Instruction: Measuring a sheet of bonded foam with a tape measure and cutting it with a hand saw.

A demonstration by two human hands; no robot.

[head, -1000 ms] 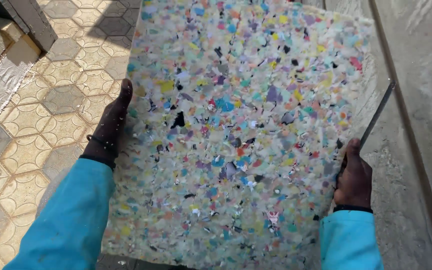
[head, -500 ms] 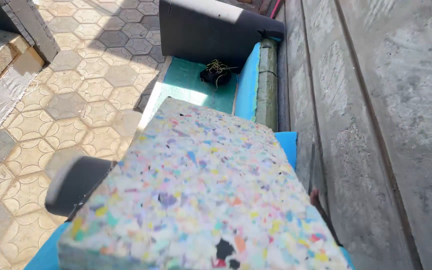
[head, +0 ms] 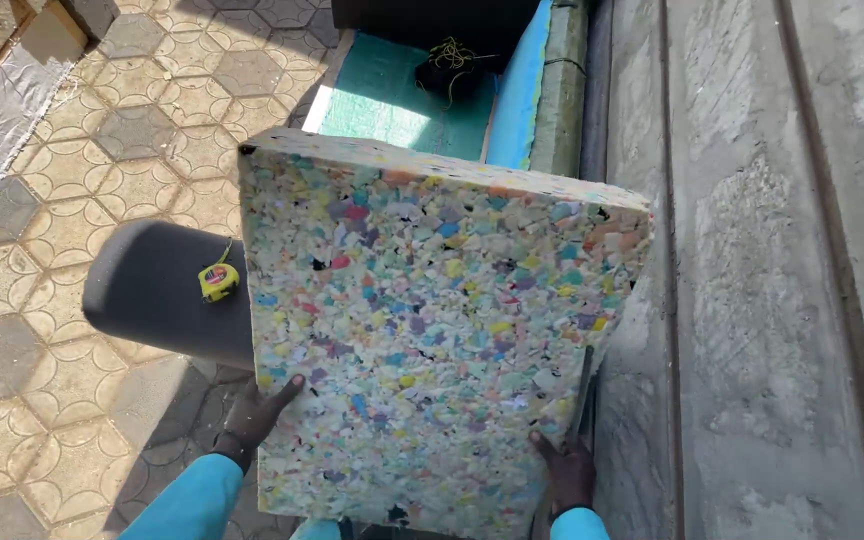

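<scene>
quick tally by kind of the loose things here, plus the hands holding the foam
Speckled foam slab: 1
Yellow tape measure: 1
Dark tangled bundle: 1
Hands on the slab, left hand and right hand: 2
Total: 5

You are holding a thick square slab of rebonded foam [head: 432,330], flecked all over with pink, blue, yellow, green and white scraps. It stands tilted, its broad face towards you and its far top edge showing the slab's thickness. It fills the middle of the view, its near edge lowest.
</scene>
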